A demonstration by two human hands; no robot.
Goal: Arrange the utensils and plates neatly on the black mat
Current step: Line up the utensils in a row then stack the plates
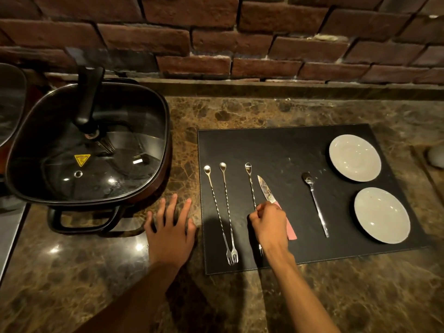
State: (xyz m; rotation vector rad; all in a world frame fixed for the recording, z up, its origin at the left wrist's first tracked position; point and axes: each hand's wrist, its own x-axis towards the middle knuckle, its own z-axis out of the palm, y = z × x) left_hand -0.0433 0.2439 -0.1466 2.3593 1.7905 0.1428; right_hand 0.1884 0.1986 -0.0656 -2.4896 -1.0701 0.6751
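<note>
A black mat point(288, 145) lies on the marble counter. Two long twisted bar spoons with fork ends point(222, 212) lie side by side at its left, their fork tips touching. My right hand point(270, 224) is closed around the shaft of a third twisted spoon point(251, 186), partly covering a knife point(265, 188) with a pink handle beside it. A plain spoon point(316, 205) lies further right. Two white plates, one at the far right point(355, 157) and one nearer point(382, 215), sit on the mat's right side. My left hand point(171, 227) rests flat on the counter, fingers spread, left of the mat.
A large black electric pan with a glass lid point(89, 145) stands at the left, its handle close to my left hand. A brick wall point(216, 32) runs behind the counter. A pale object point(436, 156) sits at the right edge.
</note>
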